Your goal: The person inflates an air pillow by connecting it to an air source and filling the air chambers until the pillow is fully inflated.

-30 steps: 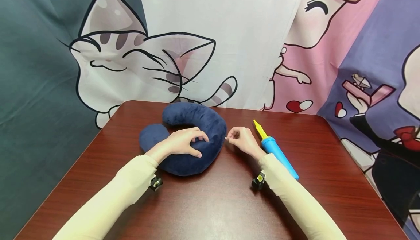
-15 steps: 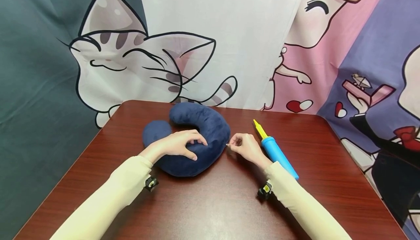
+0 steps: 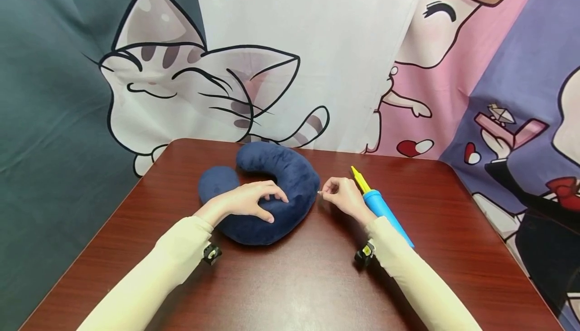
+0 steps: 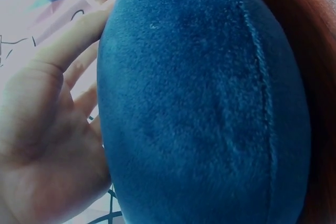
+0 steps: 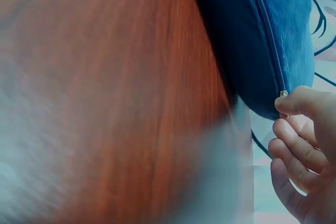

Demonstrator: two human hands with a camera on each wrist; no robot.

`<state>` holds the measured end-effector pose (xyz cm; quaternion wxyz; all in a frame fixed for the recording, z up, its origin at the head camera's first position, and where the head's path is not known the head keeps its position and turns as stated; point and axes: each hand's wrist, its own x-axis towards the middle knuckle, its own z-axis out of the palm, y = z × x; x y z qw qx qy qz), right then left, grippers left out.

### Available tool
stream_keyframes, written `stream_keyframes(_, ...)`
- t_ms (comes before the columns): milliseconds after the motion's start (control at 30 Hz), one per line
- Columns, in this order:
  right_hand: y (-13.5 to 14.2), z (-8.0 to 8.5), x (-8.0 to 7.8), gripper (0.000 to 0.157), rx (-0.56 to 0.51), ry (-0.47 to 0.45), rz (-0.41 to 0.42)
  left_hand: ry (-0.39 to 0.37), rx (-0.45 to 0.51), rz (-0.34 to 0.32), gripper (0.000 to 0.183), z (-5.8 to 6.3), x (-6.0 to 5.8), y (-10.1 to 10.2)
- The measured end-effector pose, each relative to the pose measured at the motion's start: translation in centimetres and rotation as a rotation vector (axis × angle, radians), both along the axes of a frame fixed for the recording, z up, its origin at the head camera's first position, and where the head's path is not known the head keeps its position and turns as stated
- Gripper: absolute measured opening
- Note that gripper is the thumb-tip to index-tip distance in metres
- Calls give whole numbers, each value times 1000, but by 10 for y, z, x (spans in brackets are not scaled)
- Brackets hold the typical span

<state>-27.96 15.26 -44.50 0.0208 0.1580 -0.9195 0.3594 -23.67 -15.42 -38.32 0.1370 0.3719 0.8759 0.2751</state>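
Note:
A navy plush neck pillow (image 3: pixel 296 182) lies on the table, curved into a C that opens to the left. My left hand (image 3: pixel 246 201) rests over its near part, fingers loosely bent and thumb spread apart from them. In the left wrist view that hand (image 4: pixel 52 124) lies against the plush, some fingertips hidden behind it. At the pillow's right edge, my right hand (image 3: pixel 345 196) pinches a small metal zipper pull (image 5: pixel 283 94) between thumb and index finger. The zipper seam (image 5: pixel 268 35) runs along the pillow's side in the right wrist view.
A blue hand pump (image 3: pixel 385 213) with a yellow nozzle (image 3: pixel 360 179) lies right of my right hand, close to the forearm. The reddish-brown wooden table (image 3: pixel 290 291) ends at a cartoon-printed curtain (image 3: pixel 344 44) behind it.
The pillow has shifted slightly right. My right hand has moved a little right with the zipper pull, dipping toward me and then back up. The left hand stays on the pillow.

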Motion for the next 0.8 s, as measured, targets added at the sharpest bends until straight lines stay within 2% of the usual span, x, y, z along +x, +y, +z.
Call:
stream_keyframes(267,0,2,-18,10,34,76,-3,-25,9,-16,46,0,-1,-2)
stream_keyframes(633,1,5,-26,10,6,43,-18,-31,27,-45,45,0,-3,-2)
stream_keyframes(800,3,5,-32,9,3,38,-25,-44,12,-32,46,0,-3,-1)
